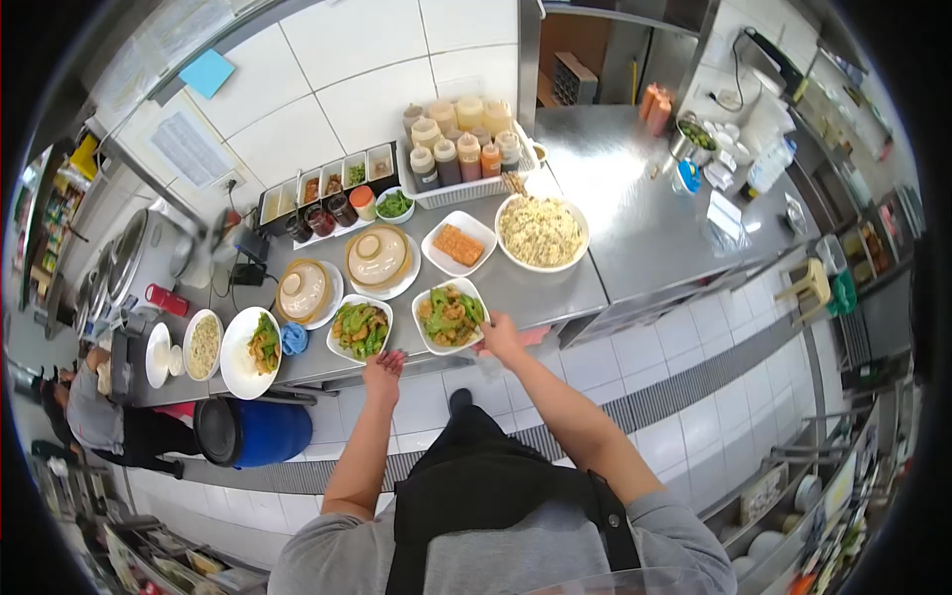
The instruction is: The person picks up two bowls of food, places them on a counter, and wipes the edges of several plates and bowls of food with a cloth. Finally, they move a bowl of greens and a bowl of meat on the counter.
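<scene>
My left hand (383, 371) is at the lower edge of a white square bowl of green vegetables (360, 330), its fingers partly spread and turned up. Beside it stands a second square bowl of green vegetables (451, 316), and my right hand (499, 337) has its fingers closed on that bowl's right rim. Above this bowl is a white dish with an orange-brown block (459, 244). Two lidded tan pots (378, 257) sit on plates behind the left bowl. A crumpled blue cloth (294, 338) lies left of it.
A large bowl of rice (540, 232) stands to the right, below a basket of sauce bottles (461, 149). White plates (238, 354) with food line the counter's left part. A blue barrel (266, 432) is on the floor. Another person (94, 412) bends at the far left.
</scene>
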`<action>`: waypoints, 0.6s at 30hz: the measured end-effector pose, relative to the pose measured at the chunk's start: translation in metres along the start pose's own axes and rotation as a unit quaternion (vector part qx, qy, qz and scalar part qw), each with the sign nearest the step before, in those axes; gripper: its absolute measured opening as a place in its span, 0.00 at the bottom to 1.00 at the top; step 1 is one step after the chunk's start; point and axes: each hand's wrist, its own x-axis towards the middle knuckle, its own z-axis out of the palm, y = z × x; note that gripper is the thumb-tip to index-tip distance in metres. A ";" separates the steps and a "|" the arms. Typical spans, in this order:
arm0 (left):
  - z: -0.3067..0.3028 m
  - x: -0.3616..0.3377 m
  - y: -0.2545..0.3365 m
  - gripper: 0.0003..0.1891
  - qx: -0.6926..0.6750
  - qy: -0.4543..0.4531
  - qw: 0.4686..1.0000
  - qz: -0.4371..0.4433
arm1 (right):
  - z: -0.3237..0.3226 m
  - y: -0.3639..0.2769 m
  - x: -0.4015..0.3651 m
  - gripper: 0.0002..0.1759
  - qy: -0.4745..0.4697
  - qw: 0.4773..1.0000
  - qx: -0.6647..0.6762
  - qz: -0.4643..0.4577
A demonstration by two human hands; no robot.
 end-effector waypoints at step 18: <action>0.051 -0.016 -0.036 0.09 -0.090 0.120 0.988 0.045 | -0.334 -0.027 -0.047 0.17 0.098 0.991 0.078 0.041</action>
